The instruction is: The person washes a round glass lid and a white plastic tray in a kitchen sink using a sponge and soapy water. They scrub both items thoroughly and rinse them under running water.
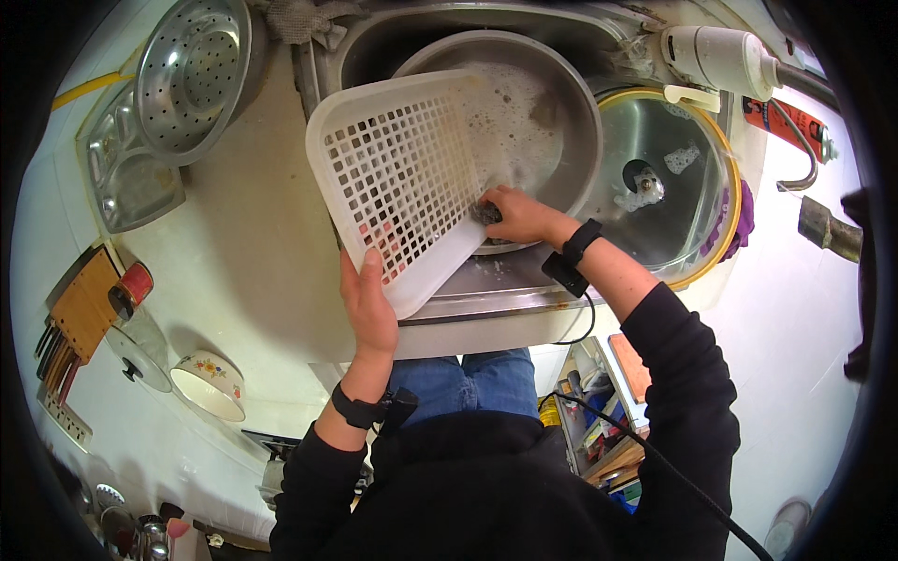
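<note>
My left hand (372, 301) grips the lower left rim of a white plastic basket (421, 294) with a grid of square holes. The basket is tilted, its right part inside a round metal basin (586, 126) in the sink. Soapy, foamy water (515, 105) fills the basin's bottom. My right hand (515, 214) holds a dark steel wool scrubber (485, 212) against the basket's right side, over the basin. Black straps are on both wrists.
A glass lid with a yellow rim (736, 175) lies over the right sink bowl. A metal colander (210, 70) and divided metal tray (140, 189) stand at the left. A knife block (84, 301), red-lidded jar (133, 287), flowered bowl (210, 386) and red spray can (786, 123) are around.
</note>
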The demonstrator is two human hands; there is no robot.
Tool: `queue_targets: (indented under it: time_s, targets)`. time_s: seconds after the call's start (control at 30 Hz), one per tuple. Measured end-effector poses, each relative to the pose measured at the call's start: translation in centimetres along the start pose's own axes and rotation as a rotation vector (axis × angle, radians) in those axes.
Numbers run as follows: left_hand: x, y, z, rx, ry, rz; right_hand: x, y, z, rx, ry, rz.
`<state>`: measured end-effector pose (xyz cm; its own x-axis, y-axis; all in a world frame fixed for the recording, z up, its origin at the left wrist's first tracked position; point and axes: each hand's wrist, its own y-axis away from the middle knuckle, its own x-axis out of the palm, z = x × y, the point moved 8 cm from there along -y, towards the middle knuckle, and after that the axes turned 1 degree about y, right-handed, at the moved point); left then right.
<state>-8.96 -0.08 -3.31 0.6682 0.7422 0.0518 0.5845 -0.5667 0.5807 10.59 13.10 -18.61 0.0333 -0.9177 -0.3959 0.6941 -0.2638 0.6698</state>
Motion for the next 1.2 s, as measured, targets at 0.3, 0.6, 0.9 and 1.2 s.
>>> queue_targets:
  time_s: [0.3,0.6,0.9,1.2]
  targets:
    - [0.2,0.6,0.8,-0.036,-0.018,-0.005,-7.8,0.5,-2.7,0.109,0.708,-0.428]
    - [0.5,0.8,1.0,-0.026,-0.057,-0.022,-2.5,-0.6,-0.1,0.156,0.165,-0.386]
    - [0.8,1.1,0.2,0.069,-0.114,-0.052,0.8,-1.4,1.6,0.063,-0.064,-0.16]
    - [0.7,1.4,0.4,0.079,-0.043,-0.046,1.1,-2.4,0.1,0.132,-0.021,-0.126]
